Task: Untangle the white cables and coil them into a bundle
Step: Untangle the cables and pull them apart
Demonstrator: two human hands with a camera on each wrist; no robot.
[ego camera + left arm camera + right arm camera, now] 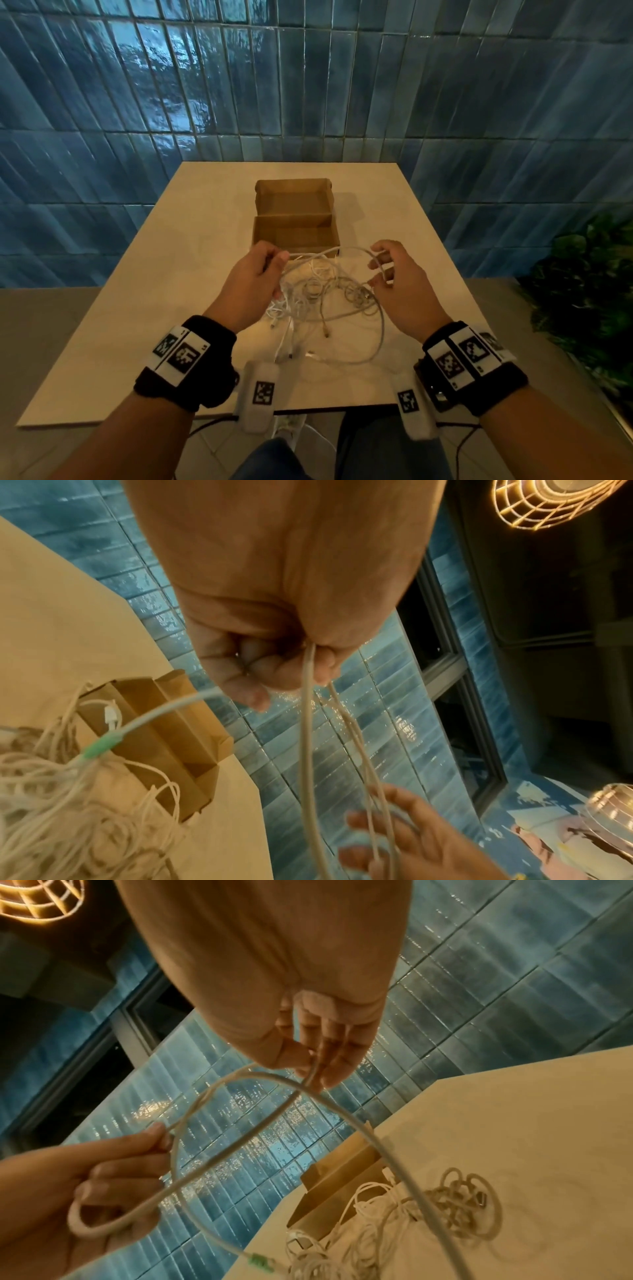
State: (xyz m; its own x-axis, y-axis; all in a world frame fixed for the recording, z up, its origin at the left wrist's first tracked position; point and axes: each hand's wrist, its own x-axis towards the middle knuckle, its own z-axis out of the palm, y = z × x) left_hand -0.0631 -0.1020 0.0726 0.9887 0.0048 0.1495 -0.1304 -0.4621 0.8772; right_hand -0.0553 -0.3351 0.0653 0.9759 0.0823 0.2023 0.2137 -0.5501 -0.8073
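Above the near half of the pale table (144, 308), both hands are raised w/ a thick white cable (342, 251) strung between them. Left hand (251, 274) is clenched round that cable: in the left wrist view the fingers (260, 669) curl into the palm w/ strands coming out below them, and the right wrist view shows a loop of the same cable (113, 1223) wrapped round the left hand (68, 1191). Right hand (399, 274) pinches the cable betw. thumb and fingertips (329, 1066); the other fingers look fairly straight. From that pinch the thick cable arcs down toward the table, and one end of it has a green connector boot (258, 1261) at the edge of the pile. Rest of the white cables (318, 298) lie in a loose tangle on the table right under and betw. the hands, thin strands knotted over each other, a few plug ends (327, 332) sticking out on the near side; can't tell how many cables are in it. Open cardboard box (296, 219) sits just behind the tangle, nothing seen inside it; some strands touch or overlap its near wall. Blue tiled wall (308, 85) behind the table, green plant (589, 281) at far right. Each wrist has a black band w/ printed markers (181, 353).
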